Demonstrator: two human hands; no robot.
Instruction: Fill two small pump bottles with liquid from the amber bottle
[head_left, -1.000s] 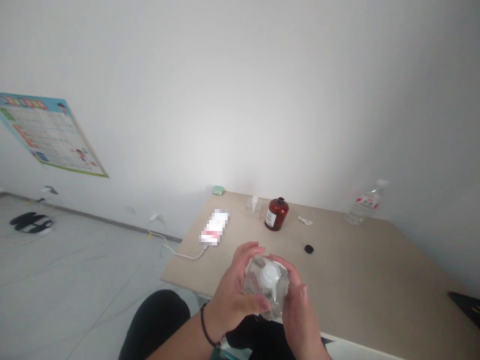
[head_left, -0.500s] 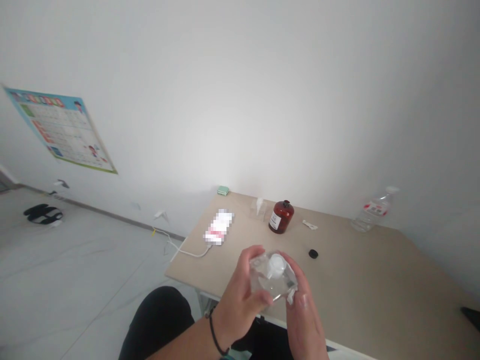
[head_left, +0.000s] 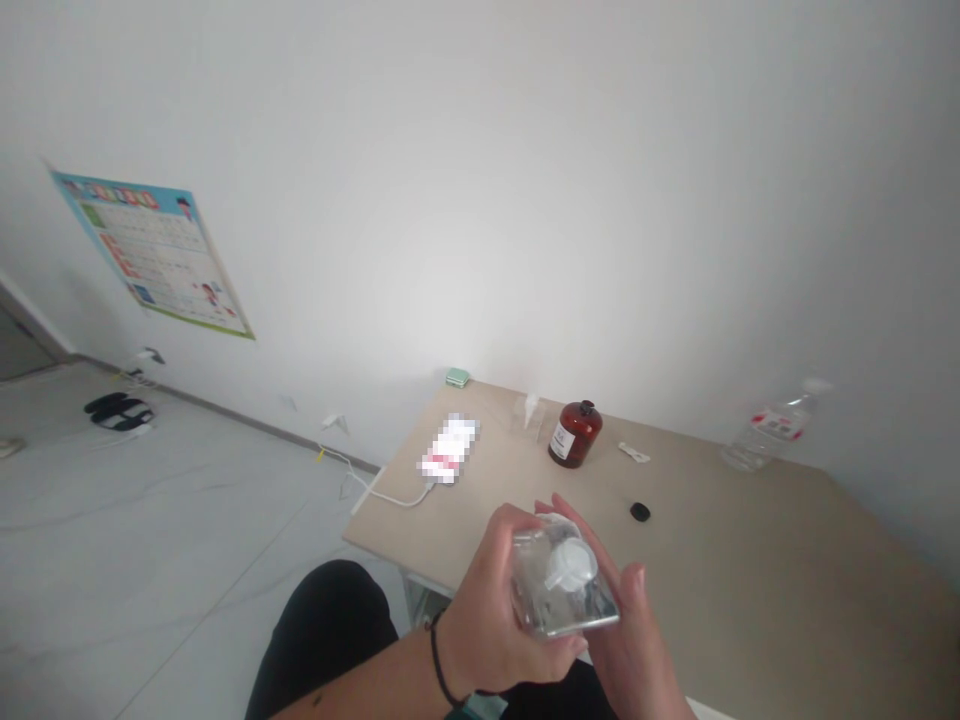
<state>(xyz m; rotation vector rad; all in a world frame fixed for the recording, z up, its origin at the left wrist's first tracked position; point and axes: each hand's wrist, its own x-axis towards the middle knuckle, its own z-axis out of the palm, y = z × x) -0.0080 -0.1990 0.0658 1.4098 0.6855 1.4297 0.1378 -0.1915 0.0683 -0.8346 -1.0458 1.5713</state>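
My left hand [head_left: 491, 610] is wrapped round a clear, square-sided bottle [head_left: 536, 590] with a white top, held above the table's near edge. The bottle is tilted, its white top facing me. Along its right and far side lies my right hand [head_left: 637, 620], fingers stretched out and thumb apart. A bit of white material [head_left: 555, 520] shows by the right fingertips at the bottle's far side; I cannot tell what it is. Beyond the hands, a brown bottle [head_left: 576, 435] with a white label stands uncapped, and a black cap [head_left: 640, 512] lies to its right.
On the table [head_left: 750, 570] lie a lit phone [head_left: 450, 450] with a white cable [head_left: 397, 500] and a small green case [head_left: 457, 377]. A clear container [head_left: 529, 415] with a white nozzle, a white strip [head_left: 634, 453] and a clear plastic bottle [head_left: 776, 425] are near the wall.
The clear bottle has turned in my left hand and come slightly lower and right. My right thumb has lifted off it, and the right fingers have straightened. The view has shifted slightly left.
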